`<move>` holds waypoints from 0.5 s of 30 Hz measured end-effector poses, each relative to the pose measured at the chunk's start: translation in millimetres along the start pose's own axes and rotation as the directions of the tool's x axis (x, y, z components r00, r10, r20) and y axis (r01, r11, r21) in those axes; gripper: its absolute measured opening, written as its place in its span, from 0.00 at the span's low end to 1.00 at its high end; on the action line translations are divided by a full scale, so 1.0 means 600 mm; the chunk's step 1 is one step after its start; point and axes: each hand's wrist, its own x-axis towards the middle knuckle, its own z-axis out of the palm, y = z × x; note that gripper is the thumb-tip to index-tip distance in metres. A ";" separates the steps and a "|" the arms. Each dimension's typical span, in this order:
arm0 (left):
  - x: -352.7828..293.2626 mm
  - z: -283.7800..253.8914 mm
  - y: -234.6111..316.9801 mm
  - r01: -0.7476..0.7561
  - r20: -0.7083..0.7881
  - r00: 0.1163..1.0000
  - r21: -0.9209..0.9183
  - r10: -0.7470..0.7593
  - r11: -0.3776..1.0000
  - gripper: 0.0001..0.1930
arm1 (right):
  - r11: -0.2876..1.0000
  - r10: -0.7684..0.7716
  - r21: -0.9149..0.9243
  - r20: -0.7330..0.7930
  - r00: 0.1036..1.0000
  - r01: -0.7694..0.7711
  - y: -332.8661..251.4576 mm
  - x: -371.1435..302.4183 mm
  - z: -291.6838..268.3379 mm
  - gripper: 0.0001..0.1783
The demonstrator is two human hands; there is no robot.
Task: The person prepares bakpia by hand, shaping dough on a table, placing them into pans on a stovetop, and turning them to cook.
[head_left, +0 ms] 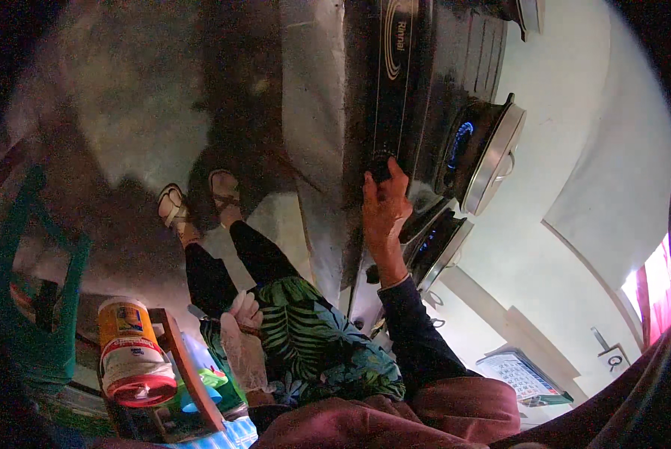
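- The right hand point(385, 206) is reaching up to the black stove knob point(381, 166) on the front of the gas stove point(410, 82), fingers pinching narrowly around it
- A blue flame is burning under the lidded pot point(485, 153) just beside the knob
- The left hand point(245, 309) is hanging by the leaf-print clothing, holding a clear plastic bag point(244, 355)

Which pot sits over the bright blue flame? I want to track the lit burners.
The farther pot, beyond the right hand; its blue ring glows brightest.
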 end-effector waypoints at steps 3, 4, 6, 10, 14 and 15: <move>0.004 -0.002 0.001 0.020 0.002 1.000 0.043 -0.020 0.999 0.40 | 1.000 0.022 -0.011 0.002 1.000 -0.022 -0.001 -0.001 0.000 0.27; 0.003 -0.001 0.000 0.022 0.000 1.000 0.043 -0.022 0.999 0.40 | 1.000 0.012 -0.020 0.001 1.000 -0.012 -0.001 0.001 0.000 0.27; 0.002 0.001 -0.003 -0.021 -0.041 0.999 0.014 0.021 1.000 0.37 | 1.000 0.003 -0.027 0.001 1.000 -0.003 -0.003 0.003 -0.001 0.27; 0.028 0.011 0.005 0.018 0.220 0.975 -0.226 0.033 0.974 0.35 | 1.000 0.015 -0.010 -0.011 1.000 -0.015 -0.006 0.004 0.000 0.27; 0.018 -0.001 -0.002 -0.034 0.151 0.987 -0.122 0.052 0.992 0.34 | 0.999 0.032 -0.007 -0.038 0.999 -0.032 0.001 0.000 0.004 0.27; 0.017 -0.007 -0.003 -0.035 0.134 0.990 -0.092 0.047 0.995 0.36 | 0.999 0.032 -0.004 -0.038 0.999 -0.032 -0.001 0.001 0.003 0.27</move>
